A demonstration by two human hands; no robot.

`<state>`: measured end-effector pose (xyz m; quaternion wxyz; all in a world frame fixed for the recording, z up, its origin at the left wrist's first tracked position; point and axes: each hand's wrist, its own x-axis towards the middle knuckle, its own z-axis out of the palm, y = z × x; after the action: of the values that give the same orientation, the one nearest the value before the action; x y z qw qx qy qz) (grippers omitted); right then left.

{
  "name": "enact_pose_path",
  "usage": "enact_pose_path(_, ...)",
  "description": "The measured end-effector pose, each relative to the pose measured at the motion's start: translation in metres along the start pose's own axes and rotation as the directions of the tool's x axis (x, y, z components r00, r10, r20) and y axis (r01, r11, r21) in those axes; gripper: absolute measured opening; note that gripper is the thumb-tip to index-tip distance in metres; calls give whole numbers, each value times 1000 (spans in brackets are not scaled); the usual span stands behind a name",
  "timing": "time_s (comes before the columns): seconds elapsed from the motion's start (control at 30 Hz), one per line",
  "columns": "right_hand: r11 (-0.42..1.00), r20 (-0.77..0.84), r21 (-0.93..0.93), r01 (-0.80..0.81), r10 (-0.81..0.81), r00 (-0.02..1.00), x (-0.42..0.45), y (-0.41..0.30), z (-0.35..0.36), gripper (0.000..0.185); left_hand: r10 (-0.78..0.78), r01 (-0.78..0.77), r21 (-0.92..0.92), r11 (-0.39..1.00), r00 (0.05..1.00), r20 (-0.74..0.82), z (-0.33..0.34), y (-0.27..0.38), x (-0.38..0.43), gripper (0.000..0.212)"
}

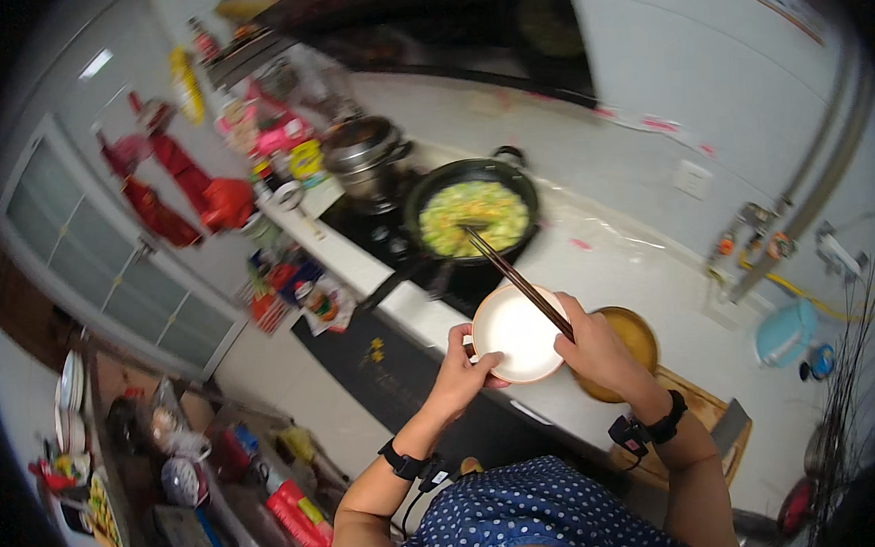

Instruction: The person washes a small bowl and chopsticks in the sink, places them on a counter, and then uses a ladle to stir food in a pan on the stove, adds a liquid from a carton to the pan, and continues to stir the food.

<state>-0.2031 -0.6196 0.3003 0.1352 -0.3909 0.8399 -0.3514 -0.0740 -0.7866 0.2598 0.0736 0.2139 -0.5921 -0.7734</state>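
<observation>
My left hand [465,373] grips the near-left rim of a white bowl [516,332], thumb over the edge; its inside looks white. In my right hand [596,343] is a pair of dark chopsticks [516,276], which crosses above the bowl and points at the wok. A black spatula or ladle head [473,225] seems to lie among the food, though blur hides where it meets the chopsticks. Chopped green and yellow food [452,205] fills the wok [529,204] on the black stove. Whether my right fingers also touch the bowl is unclear.
A lidded steel pot [367,161] stands left of the wok. Behind my right hand sits a round brown vessel [633,333], beside a wooden cutting board [735,454] with a cleaver [728,425]. The wok's handle [389,285] sticks out over the counter edge. A range hood [468,31] hangs above.
</observation>
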Motion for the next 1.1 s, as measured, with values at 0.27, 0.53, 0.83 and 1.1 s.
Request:
enact_pose_path(0.27,907,229,222,358,-405,885,93,-153,145,52,202,-220,-1,975,899,-390,-181,35,-114,68)
enact_pose_path(0.53,788,465,372,491,-616,636,149,-302,236,44,396,-423,117,899,669,-630,-276,52,-202,96)
enact_pose_path(0.83,533,540,514,672,-810,230,216,-436,309,43,457,-517,233,823,361,-813,-353,89,-235,93)
enact_pose_path(1.1,512,633,651,561,-774,-29,273,-569,362,44,477,-368,425,827,61,-877,-432,143,-246,93)
